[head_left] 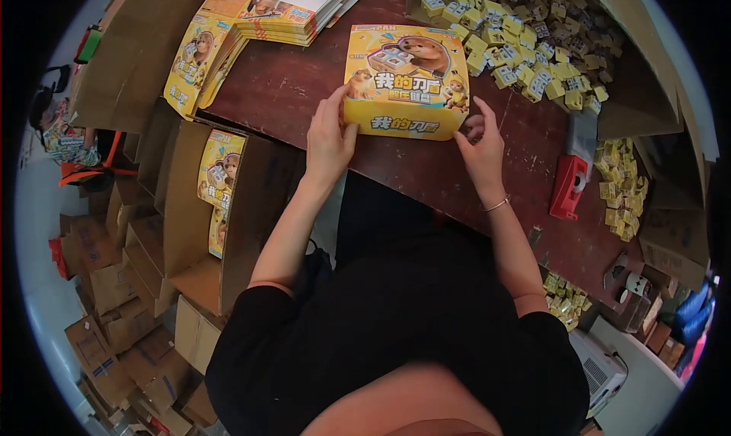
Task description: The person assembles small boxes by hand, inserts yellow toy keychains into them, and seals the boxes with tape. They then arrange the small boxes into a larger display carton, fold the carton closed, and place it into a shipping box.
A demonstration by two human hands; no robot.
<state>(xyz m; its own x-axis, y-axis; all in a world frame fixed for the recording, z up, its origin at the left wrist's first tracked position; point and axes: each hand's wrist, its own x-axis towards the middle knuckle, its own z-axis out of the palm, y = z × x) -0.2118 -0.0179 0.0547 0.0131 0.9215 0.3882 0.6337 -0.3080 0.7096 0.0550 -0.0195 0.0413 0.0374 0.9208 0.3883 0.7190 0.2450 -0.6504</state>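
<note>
A yellow printed cardboard box (pixel 415 120) with a cartoon animal on its lid sits closed on the dark red table, between my two hands. My left hand (pixel 329 140) grips its left side, the thumb against the front corner and the fingers along the edge. At the opposite side, my right hand (pixel 483 148) has its thumb at the front right corner and its fingers bent beside the wall. Just behind and to the right of the box lies a heap of small yellow and white wrapped pieces (pixel 525 44).
Flat printed box sheets (pixel 278 28) are stacked at the back left. An open carton (pixel 194 261) below the table's left edge holds printed yellow boxes (pixel 221 177). A red tape dispenser (pixel 565 188) stands at right near more small pieces (pixel 620 185). Cardboard cartons (pixel 141 360) crowd the floor.
</note>
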